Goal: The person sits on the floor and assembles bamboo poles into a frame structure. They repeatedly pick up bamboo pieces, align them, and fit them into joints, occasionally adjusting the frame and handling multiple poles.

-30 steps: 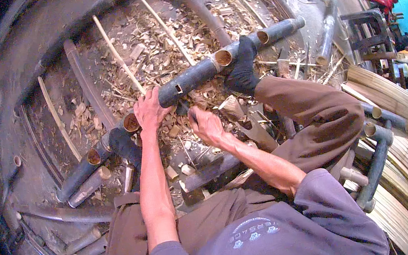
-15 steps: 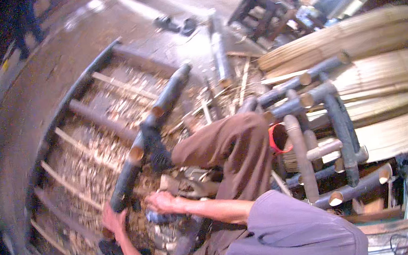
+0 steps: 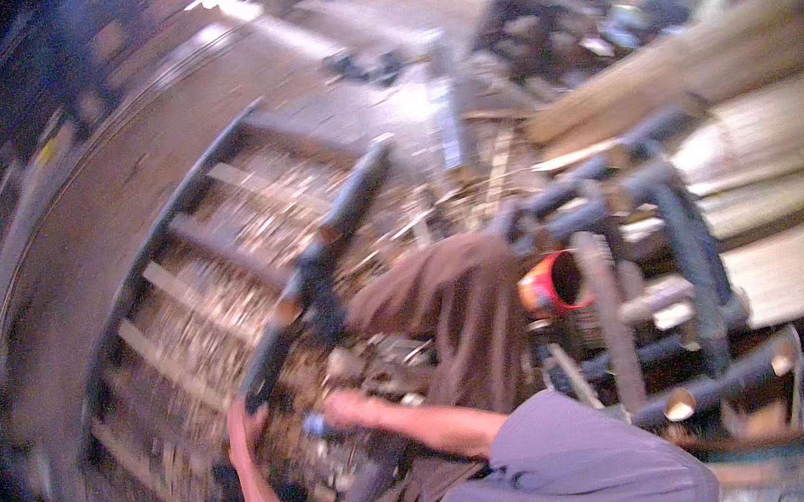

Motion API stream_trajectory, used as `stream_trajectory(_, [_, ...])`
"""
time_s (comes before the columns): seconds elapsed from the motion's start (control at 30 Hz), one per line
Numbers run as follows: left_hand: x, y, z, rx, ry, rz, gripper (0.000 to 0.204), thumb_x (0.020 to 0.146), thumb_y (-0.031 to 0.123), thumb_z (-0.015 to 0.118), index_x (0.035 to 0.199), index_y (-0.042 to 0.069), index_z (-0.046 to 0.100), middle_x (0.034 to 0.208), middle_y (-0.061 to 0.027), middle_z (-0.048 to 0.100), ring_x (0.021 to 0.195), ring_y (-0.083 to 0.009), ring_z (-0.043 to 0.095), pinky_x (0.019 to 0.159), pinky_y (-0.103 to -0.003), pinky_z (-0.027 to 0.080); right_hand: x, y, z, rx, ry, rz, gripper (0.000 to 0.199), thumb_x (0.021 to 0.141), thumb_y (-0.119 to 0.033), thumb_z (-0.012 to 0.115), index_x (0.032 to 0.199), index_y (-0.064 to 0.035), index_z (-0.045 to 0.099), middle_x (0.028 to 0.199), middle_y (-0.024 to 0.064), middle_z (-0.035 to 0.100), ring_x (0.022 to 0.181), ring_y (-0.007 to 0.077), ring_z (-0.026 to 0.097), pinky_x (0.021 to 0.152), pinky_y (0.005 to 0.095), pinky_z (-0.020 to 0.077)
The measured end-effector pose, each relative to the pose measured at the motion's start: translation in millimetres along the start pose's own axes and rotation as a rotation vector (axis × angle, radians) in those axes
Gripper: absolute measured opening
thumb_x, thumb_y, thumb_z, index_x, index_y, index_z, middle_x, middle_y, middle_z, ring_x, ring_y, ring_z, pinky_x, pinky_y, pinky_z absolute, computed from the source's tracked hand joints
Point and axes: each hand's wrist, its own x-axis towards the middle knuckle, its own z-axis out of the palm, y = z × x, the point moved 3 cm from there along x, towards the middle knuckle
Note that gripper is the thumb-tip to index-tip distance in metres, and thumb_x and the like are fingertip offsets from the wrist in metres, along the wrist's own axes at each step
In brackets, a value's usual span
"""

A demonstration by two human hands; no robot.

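Note:
A long dark bamboo pole (image 3: pixel 270 358) forms the near side of a ladder-like frame. My left hand (image 3: pixel 246 425) is wrapped over the pole's near part. Just to its right, my right hand (image 3: pixel 349 409) is closed around a small blue thing (image 3: pixel 315 425), too blurred for me to tell its kind. Thin pale slats (image 3: pixel 181 360) cross the frame to its far dark rail (image 3: pixel 173 203). My foot in a dark shoe (image 3: pixel 322 310) rests against the pole, and my brown-trousered knee is bent beside it.
Wood chips (image 3: pixel 245 269) cover the ground under the frame. At right stand more joined bamboo poles (image 3: pixel 688 238), an orange-red cylinder (image 3: pixel 553 283) and large pale bundled strips (image 3: pixel 766 140). A pair of dark shoes (image 3: pixel 361 67) lies on the floor ahead.
The whole view has shifted, so the scene sits a little further right and lower, with more blur. Both hands keep about the same place beside the pole.

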Motion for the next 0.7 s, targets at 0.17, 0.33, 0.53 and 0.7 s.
stream_trajectory(0.17, [2.7, 26.5, -151.0, 0.219, 0.060, 0.085, 0.063, 0.080, 0.042, 0.067, 0.128, 0.003, 0.053, 0.116, -0.0192, 0.063, 0.105, -0.0301, 0.061, 0.090, -0.041, 0.047, 12.2, 22.8, 10.4, 0.010, -0.007, 0.065, 0.027, 0.084, -0.024, 0.055, 0.099, -0.0053, 0.067, 0.090, 0.0215, 0.067, 0.084, 0.0369, 0.066, 0.073, 0.0471, 0.0531])
stream_trajectory(0.33, [-97.7, 39.7, -320.3, 0.476, 0.430, -0.169, 0.047, 0.087, 0.038, 0.059, 0.119, 0.004, 0.057, 0.110, -0.0237, 0.063, 0.104, -0.0366, 0.061, 0.091, -0.043, 0.047, 6.5, -13.2, 14.5, 0.127, 0.044, -0.010, 0.029, 0.088, -0.024, 0.053, 0.106, -0.0057, 0.067, 0.098, 0.0218, 0.067, 0.091, 0.0387, 0.065, 0.080, 0.0456, 0.0517])
stream_trajectory(0.53, [-166.9, 51.1, -355.1, 0.510, 0.440, -0.237, 0.041, 0.087, 0.032, 0.060, 0.116, 0.004, 0.058, 0.108, -0.0221, 0.064, 0.102, -0.0371, 0.062, 0.087, -0.043, 0.049, 0.3, -18.6, 9.2, 0.116, 0.086, -0.081, 0.026, 0.088, -0.024, 0.052, 0.099, -0.0055, 0.067, 0.093, 0.0212, 0.067, 0.087, 0.0405, 0.064, 0.077, 0.0468, 0.0511])
stream_trajectory(0.7, [-113.2, -47.6, -220.5, 0.381, 0.227, -0.157, 0.043, 0.084, 0.035, 0.064, 0.120, 0.012, 0.060, 0.111, -0.0182, 0.065, 0.100, -0.0347, 0.064, 0.089, -0.044, 0.049, 9.8, 9.7, -17.9, 0.110, 0.114, -0.012, 0.025, 0.089, -0.024, 0.052, 0.092, -0.0034, 0.065, 0.091, 0.0241, 0.065, 0.086, 0.0435, 0.062, 0.074, 0.0485, 0.0487])
